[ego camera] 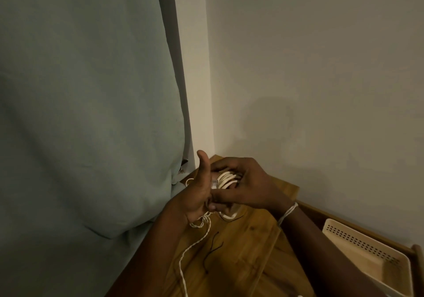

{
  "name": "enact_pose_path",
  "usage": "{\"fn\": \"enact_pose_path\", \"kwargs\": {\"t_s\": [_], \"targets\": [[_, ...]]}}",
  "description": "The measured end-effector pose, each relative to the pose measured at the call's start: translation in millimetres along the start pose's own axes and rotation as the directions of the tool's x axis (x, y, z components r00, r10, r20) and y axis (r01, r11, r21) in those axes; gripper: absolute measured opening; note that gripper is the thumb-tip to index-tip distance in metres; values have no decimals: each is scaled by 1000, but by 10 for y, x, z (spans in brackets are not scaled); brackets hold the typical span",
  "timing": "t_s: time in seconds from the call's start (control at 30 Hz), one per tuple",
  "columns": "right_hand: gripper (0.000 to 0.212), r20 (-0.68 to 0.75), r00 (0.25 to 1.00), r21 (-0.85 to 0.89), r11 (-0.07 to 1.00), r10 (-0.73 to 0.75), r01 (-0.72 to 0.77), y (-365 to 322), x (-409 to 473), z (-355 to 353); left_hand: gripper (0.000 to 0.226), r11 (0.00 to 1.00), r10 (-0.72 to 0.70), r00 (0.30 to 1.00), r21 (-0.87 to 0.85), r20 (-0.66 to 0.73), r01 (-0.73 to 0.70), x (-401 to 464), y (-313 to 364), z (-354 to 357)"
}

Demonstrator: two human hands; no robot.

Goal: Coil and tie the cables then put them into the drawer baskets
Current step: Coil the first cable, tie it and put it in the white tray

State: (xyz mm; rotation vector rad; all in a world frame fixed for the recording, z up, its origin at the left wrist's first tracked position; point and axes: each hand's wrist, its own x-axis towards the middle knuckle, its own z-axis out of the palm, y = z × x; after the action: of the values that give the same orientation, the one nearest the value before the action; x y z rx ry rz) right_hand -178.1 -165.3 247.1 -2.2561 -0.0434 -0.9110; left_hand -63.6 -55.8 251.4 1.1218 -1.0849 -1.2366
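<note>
Over the wooden counter, we grip the coiled white cable between both hands, left hand thumb-up, right hand fingers curled around it, beige basket at 4 o'clock.

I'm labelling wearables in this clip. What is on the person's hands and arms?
Both forearms are bare, no sleeves or gloves in view. The right wrist has a thin white twisted cord band round it. Nothing else worn shows on the left hand or the right hand.

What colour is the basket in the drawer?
The basket is cream, with rows of small holes along its wall; the head view shows it.
</note>
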Motion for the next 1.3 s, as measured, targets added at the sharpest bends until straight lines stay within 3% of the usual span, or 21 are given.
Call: {"fn": "enact_pose_path", "kwargs": {"t_s": [0.2,0.37,0.53,0.63,0.7,0.8,0.87,0.97,1.13,1.2,1.3], "targets": [[43,-199,976,50,996,85,-76,112,-45,200,127,995,-57,974,67,-218,73,65,51,-18],[37,-170,973,-9,987,154,-158,189,-51,402,134,982,-105,841,78,-530,171,34,-27,-86],[19,-277,926,88,967,254,-239,286,-82,689,90,993,-119,801,-81,-587,88,-123,-196,-55],[22,-346,884,151,949,314,-277,270,-92,847,103,965,-190,840,-252,-508,66,-192,-311,-132],[29,-379,861,213,937,339,-275,243,-90,938,91,948,-198,858,-314,-474,45,-257,-341,-179],[27,-432,824,194,930,367,-312,250,-97,1062,74,946,-183,841,-324,-510,9,-293,-412,-251],[18,-438,801,214,913,408,-348,272,-87,1139,48,953,-149,816,-301,-559,-32,-306,-469,-270],[15,-419,776,254,881,472,-399,273,-53,1228,19,986,-66,724,-155,-686,-58,-316,-518,-290],[27,-380,786,287,870,488,-401,185,-6,1291,53,985,101,633,166,-767,44,-350,-604,-384],[31,-352,808,270,877,473,-396,155,13,1291,58,981,138,621,192,-771,21,-363,-586,-409],[28,-333,860,180,922,385,-343,139,23,1320,62,994,83,613,113,-785,9,-373,-528,-471]]}}
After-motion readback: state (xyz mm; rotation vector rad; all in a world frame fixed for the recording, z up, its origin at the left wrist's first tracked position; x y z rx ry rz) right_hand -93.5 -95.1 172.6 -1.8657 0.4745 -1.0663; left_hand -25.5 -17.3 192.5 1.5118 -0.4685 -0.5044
